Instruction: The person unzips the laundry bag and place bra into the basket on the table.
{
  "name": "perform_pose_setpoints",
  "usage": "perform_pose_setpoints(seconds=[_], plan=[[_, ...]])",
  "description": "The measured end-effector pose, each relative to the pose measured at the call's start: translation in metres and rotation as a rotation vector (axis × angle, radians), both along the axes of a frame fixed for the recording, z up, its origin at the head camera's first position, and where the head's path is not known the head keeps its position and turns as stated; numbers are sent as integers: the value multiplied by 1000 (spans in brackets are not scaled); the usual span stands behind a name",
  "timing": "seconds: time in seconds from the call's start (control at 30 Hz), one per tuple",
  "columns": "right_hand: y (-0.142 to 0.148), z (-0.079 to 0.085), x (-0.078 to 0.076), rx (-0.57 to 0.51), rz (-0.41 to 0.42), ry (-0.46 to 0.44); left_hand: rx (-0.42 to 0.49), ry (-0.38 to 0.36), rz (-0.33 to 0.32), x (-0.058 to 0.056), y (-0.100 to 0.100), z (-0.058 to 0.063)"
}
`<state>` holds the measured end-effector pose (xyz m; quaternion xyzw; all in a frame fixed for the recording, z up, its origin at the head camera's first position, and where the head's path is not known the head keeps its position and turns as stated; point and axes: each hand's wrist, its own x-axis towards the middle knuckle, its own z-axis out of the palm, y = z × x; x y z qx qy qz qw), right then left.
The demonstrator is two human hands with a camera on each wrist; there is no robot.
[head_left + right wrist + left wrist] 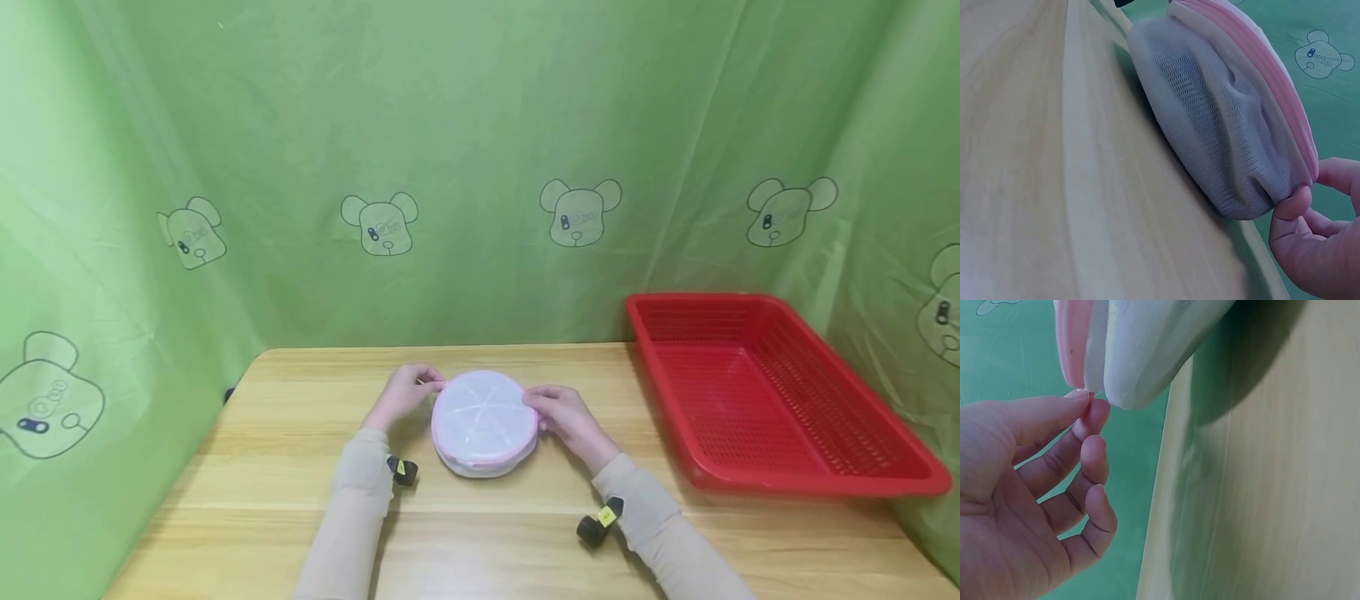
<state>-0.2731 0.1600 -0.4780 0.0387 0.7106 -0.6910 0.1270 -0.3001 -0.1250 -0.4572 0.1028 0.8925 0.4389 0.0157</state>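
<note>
A round white mesh laundry bag (pixel 483 417) with a pink zipper band lies on the wooden table, its flat top marked by spoke-like seams. At its left edge my left hand (pixel 408 392) pinches a tiny piece at the pink band between thumb and forefinger; the other fingers curve loosely in the left wrist view. My right hand (pixel 566 417) pinches the opposite edge of the bag, thumb on one side and finger on the other. From the right wrist, the soft mesh side (pixel 1210 119) shows folds, and the pink zipper band (pixel 1272 69) runs along the rim.
A red plastic basket (pixel 667 400) with slatted walls stands at the right of the wooden table (pixel 262 467). Green curtains (pixel 480 100) printed with bear heads hang behind and on both sides. Small black cameras (pixel 405 472) are strapped to both wrists.
</note>
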Motion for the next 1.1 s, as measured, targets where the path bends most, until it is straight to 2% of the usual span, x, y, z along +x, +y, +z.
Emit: perform_pose_setpoints(seconds=[0.4, 0.83, 1.1], plan=[[-1, -1, 0, -13, -17, -30, 23, 3, -6, 1, 3, 1], [-2, -2, 1, -13, -5, -13, 8, 22, -10, 4, 3, 3], [-2, -2, 1, -31, 12, 6, -1, 20, -25, 4, 0, 1]])
